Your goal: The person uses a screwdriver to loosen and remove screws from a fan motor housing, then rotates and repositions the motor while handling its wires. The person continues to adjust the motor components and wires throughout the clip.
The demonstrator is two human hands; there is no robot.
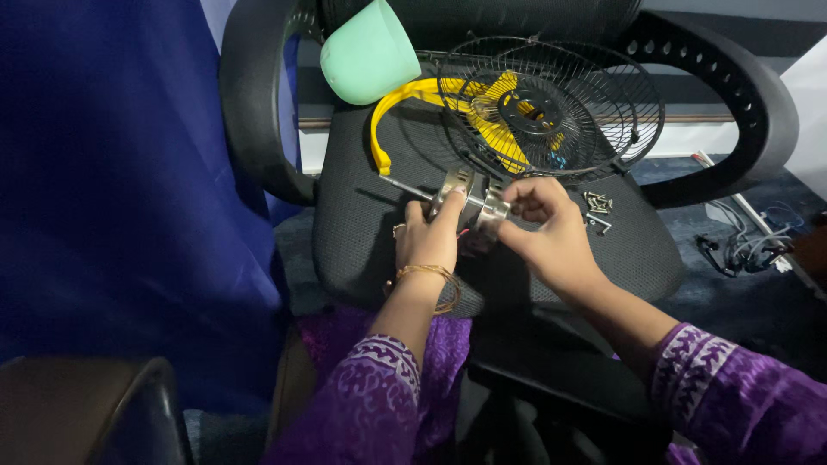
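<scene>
Purple patterned sleeves are seen nearest the camera, and both wrists reach forward over the black mesh seat of an office chair [362, 250]. A small metal fan motor [469, 202] is held above the seat between both hands. The left hand [428, 239], with a thin bangle at its wrist, is curled around the motor's left side, fingers closed on the housing. The right hand [544, 231] is closed too, its fingertips pinched at the motor's right end. A thin shaft [403, 187] is seen projecting leftward from the motor. Loose screws [598, 208] are scattered just right of the hands. Farther back, a wire fan guard [551, 105] is laid over a yellow fan blade [413, 99], and a mint-green cup-shaped cover [369, 53], tipped on its side, is seen beyond them.
</scene>
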